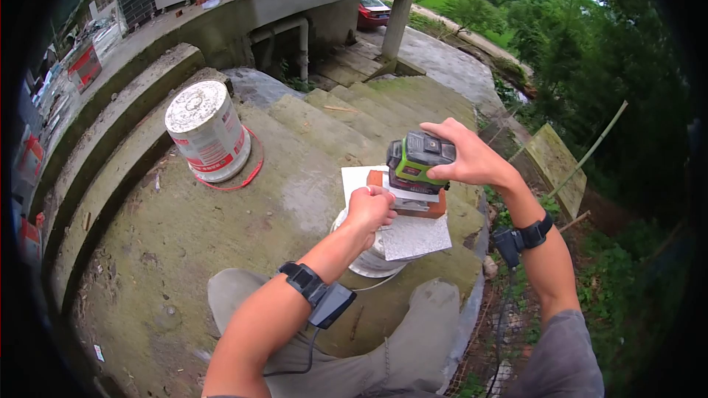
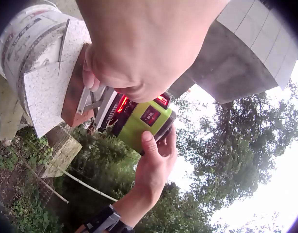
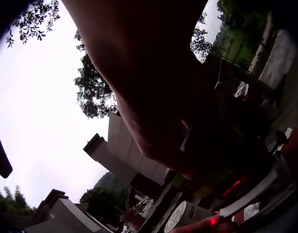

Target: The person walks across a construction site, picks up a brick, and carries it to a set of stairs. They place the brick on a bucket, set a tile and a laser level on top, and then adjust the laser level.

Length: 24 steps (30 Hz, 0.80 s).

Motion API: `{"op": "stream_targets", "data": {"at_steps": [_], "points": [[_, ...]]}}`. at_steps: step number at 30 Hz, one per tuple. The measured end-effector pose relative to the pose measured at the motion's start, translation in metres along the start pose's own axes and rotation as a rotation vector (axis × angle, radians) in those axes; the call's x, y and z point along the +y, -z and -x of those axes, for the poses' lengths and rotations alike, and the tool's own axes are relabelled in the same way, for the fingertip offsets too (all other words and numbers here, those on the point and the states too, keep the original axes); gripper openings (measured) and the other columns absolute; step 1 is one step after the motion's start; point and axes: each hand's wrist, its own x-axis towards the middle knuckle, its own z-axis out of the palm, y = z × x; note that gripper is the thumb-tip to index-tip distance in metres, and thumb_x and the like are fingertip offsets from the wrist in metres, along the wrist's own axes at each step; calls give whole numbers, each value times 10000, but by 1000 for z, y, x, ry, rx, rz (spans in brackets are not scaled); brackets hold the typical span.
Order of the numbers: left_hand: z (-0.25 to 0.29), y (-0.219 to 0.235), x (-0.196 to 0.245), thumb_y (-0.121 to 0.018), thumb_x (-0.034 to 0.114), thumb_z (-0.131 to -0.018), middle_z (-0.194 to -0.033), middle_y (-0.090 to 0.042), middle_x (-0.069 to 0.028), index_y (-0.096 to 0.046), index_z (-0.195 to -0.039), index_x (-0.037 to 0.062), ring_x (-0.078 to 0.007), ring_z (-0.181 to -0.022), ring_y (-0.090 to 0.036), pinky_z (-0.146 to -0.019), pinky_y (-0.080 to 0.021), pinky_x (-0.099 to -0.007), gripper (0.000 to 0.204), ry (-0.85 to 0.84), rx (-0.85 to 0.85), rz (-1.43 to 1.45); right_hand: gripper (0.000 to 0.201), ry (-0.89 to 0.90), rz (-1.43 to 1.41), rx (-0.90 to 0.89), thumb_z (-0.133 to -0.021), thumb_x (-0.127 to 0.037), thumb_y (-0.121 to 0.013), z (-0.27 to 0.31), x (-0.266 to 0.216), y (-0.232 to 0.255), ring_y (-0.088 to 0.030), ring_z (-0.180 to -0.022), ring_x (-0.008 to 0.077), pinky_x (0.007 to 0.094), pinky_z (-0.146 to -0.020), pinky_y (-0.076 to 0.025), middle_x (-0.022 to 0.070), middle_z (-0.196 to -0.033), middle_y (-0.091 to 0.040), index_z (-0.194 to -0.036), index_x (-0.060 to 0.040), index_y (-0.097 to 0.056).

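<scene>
A green and black boxy device (image 1: 419,162) with red lit strips (image 2: 122,104) is gripped by my right hand (image 1: 472,153), thumb on its green face (image 2: 150,115). Beneath it is a flat metal bracket (image 2: 93,101) over an orange-brown brick (image 1: 435,206). My left hand (image 1: 369,210) has its fingers curled at the bracket's near edge; its fingertips are partly hidden. The brick rests on speckled tile pieces (image 1: 417,237) on top of an upturned bucket (image 1: 372,264). In the right wrist view the right hand is too dark to make out its fingers.
Another upturned white bucket (image 1: 208,133) with a red handle stands at the left on the concrete. Curved steps (image 1: 122,118) run along the left, more steps (image 1: 354,114) lie ahead. A mossy board (image 1: 553,166) and bamboo pole (image 1: 590,149) are at the right.
</scene>
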Motion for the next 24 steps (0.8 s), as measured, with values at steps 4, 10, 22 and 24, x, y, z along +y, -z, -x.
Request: {"op": "stream_targets", "data": {"at_steps": [4, 10, 22, 24], "points": [[-2, 2, -1, -580, 129, -904, -749, -608, -58, -625, -900, 39, -139, -635, -583, -545, -491, -290, 101, 10, -15, -60, 775, -70, -127, 174, -701, -367, -835, 11, -5, 1, -539, -1005, 241, 359, -896, -437, 112, -1038, -543, -1323, -11, -541], [12, 8, -3, -584, 131, -909, -949, -609, -80, -576, -999, 39, -162, -767, -607, -581, -486, -291, 128, 33, 16, 9, 216, -282, -520, 862, -989, -191, -557, 68, 44, -37, -513, -714, 83, 240, -660, -416, -4, -758, -553, -991, 14, -623], [41, 12, -5, -599, 210, -923, -907, -619, -51, -602, -1011, 41, -136, -760, -612, -618, -487, -285, 190, 112, -185, -67, 347, -874, -864, 923, -995, -319, -557, 194, 74, -185, -418, -490, 63, 229, -456, -322, -41, -582, -441, -712, -129, -493], [42, 10, -6, -597, 211, -925, -900, -619, -48, -601, -1007, 44, -135, -756, -611, -614, -485, -284, 187, 114, -192, -77, 341, -918, -905, 932, -994, -303, -560, 201, 69, -200, -426, -481, 62, 231, -444, -330, -37, -578, -453, -713, -116, -507]]}}
